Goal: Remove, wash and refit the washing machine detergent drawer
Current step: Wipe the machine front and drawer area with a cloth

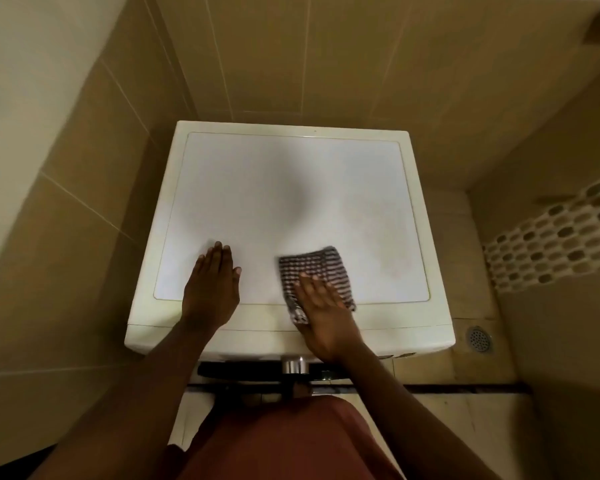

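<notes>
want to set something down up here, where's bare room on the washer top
Bare: the back half of the washing machine top, up to the rear rim, and the front right patch between the striped cloth and the right rim. Crowded: the front, where the left hand lies flat and the right hand presses the cloth.

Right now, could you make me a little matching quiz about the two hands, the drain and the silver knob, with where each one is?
1 left hand
2 right hand
3 floor drain
4 silver knob

A low down, right of the washing machine
B flat on the striped cloth
C on the washing machine's front
D flat on the bare white top

Pairs: 1-D, 2-B, 3-A, 4-C
</notes>
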